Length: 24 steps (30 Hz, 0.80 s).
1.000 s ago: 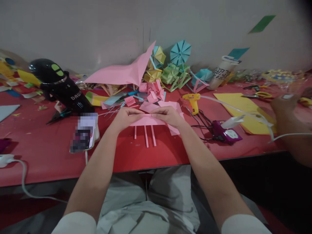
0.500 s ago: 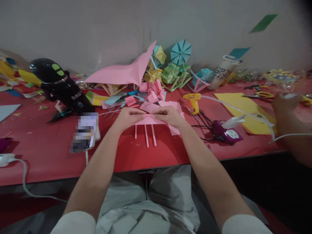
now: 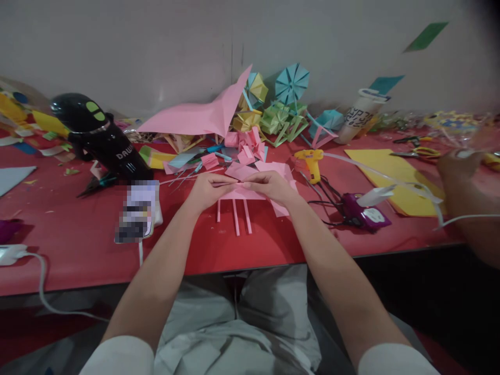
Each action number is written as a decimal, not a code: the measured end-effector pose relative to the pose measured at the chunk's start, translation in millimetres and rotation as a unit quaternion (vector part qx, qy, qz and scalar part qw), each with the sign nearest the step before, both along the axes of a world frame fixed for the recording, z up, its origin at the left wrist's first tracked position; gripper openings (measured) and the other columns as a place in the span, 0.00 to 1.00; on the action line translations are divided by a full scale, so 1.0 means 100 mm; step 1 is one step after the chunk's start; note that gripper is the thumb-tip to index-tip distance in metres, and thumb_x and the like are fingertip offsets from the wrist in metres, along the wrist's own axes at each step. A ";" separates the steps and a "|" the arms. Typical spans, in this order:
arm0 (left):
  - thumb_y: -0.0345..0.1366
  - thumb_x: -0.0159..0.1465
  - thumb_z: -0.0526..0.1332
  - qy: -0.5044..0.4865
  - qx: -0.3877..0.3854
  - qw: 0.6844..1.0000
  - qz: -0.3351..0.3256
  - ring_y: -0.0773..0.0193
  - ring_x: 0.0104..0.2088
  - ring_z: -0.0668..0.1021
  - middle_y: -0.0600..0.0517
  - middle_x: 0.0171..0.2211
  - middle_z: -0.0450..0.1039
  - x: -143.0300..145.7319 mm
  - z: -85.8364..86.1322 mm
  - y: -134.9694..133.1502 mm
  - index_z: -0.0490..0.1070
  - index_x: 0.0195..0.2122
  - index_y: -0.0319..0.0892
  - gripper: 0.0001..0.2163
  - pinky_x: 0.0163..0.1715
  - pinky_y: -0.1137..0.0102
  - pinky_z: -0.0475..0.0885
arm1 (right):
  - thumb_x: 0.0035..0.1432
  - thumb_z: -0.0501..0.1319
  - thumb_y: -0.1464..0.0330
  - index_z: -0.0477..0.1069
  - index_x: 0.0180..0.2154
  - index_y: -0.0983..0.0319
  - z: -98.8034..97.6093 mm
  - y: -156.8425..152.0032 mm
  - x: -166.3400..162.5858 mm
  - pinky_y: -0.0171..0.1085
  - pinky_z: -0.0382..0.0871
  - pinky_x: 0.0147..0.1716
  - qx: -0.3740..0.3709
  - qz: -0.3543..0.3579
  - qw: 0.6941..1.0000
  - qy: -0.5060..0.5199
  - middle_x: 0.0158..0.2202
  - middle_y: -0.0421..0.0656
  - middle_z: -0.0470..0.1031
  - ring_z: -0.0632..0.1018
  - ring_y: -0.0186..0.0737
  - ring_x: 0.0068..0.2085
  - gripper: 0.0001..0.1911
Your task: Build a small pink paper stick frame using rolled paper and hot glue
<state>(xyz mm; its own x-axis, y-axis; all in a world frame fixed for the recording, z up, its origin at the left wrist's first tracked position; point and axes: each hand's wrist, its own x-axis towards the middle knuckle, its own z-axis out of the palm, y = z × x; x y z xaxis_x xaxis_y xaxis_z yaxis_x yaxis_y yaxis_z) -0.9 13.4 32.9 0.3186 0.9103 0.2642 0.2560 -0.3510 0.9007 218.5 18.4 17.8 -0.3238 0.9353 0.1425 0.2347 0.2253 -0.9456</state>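
Both my hands rest on the red table (image 3: 78, 245), pinching one pink paper sheet (image 3: 244, 193) along its folded upper edge. My left hand (image 3: 207, 188) grips the left part, and my right hand (image 3: 269, 185) grips the right part, fingers curled. Three thin pink paper strips (image 3: 236, 216) lie just in front of the sheet, pointing toward me. More pink paper pieces (image 3: 250, 169) lie right behind my hands.
A black hair dryer (image 3: 99, 138) and a phone (image 3: 136, 211) lie left. A yellow glue gun (image 3: 310, 161), a purple power strip (image 3: 367, 211), yellow paper (image 3: 390, 169) and scissors (image 3: 416, 152) lie right. Folded paper flowers (image 3: 281, 104) line the wall. Another person's hand (image 3: 455, 166) is far right.
My hands have barely moved on the pink sheet. The view has shifted slightly, and the other person's hand at the right has moved a little.
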 end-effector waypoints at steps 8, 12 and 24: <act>0.45 0.55 0.70 0.043 0.011 0.999 -0.003 0.61 0.33 0.81 0.47 0.33 0.83 -0.11 0.07 0.02 0.84 0.37 0.41 0.14 0.32 0.72 0.75 | 0.49 0.69 0.52 0.83 0.35 0.60 0.00 0.02 0.05 0.37 0.69 0.35 0.004 0.005 1.000 0.001 0.33 0.43 0.81 0.76 0.38 0.35 0.19; 0.45 0.55 0.69 0.038 0.012 0.999 0.002 0.64 0.29 0.79 0.48 0.31 0.83 -0.16 0.08 0.03 0.83 0.38 0.40 0.14 0.29 0.73 0.72 | 0.51 0.67 0.50 0.83 0.32 0.61 0.02 0.00 0.07 0.35 0.64 0.28 0.004 -0.006 1.000 -0.016 0.27 0.40 0.77 0.72 0.35 0.29 0.20; 0.40 0.56 0.67 0.051 0.005 0.999 -0.013 0.66 0.28 0.78 0.49 0.29 0.81 -0.08 0.10 -0.02 0.82 0.34 0.39 0.10 0.27 0.74 0.70 | 0.47 0.71 0.54 0.83 0.36 0.59 -0.03 0.03 0.06 0.39 0.73 0.39 -0.010 0.009 1.000 0.018 0.35 0.44 0.82 0.79 0.41 0.38 0.18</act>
